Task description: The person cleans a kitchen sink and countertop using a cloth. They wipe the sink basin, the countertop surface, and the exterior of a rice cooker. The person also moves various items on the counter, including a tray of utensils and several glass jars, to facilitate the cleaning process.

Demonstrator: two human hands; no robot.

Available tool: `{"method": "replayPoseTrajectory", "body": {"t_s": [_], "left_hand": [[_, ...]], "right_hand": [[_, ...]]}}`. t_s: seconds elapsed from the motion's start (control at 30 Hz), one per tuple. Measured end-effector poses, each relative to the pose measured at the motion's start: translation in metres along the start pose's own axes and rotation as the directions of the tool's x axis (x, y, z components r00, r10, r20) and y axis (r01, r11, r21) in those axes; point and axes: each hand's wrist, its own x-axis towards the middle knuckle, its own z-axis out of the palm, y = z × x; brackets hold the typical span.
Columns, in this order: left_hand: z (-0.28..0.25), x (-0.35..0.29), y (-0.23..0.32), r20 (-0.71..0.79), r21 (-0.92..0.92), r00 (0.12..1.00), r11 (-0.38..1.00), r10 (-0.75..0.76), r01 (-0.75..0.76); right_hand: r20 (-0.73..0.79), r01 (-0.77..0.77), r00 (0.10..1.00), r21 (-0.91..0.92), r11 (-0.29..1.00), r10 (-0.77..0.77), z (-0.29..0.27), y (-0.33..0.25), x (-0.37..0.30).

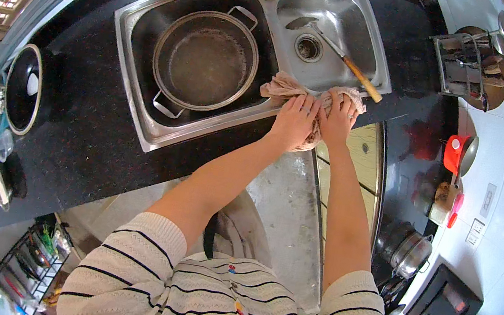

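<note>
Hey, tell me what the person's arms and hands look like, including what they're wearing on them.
The left hand and right hand are bare, without gloves. No watch shows on either wrist. Both forearms are uncovered. The cream, textured sleeves carry thin black stripes and end in plain cuffs.
</note>
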Motion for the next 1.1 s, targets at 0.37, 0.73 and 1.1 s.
{"method": "replayPoseTrajectory", "body": {"t_s": [0.37,0.73,1.1], "left_hand": [[-0.082,-0.148,-0.051,0.040,0.230,0.998,0.972,0.038,-0.047],[-0.202,-0.344,-0.155,-0.227,0.105,0.827,0.832,-0.514,0.545],[-0.303,-0.451,-0.338,-0.514,0.303,0.387,0.259,-0.766,0.917]], "right_hand": [[0.092,0.264,0.957,0.122,0.957,-0.276,-0.006,-0.102,-0.053],[0.185,0.765,0.524,0.327,0.555,-0.832,-0.001,-0.320,-0.150],[0.365,0.705,0.428,0.438,0.558,-0.827,-0.033,-0.595,-0.070]]}}
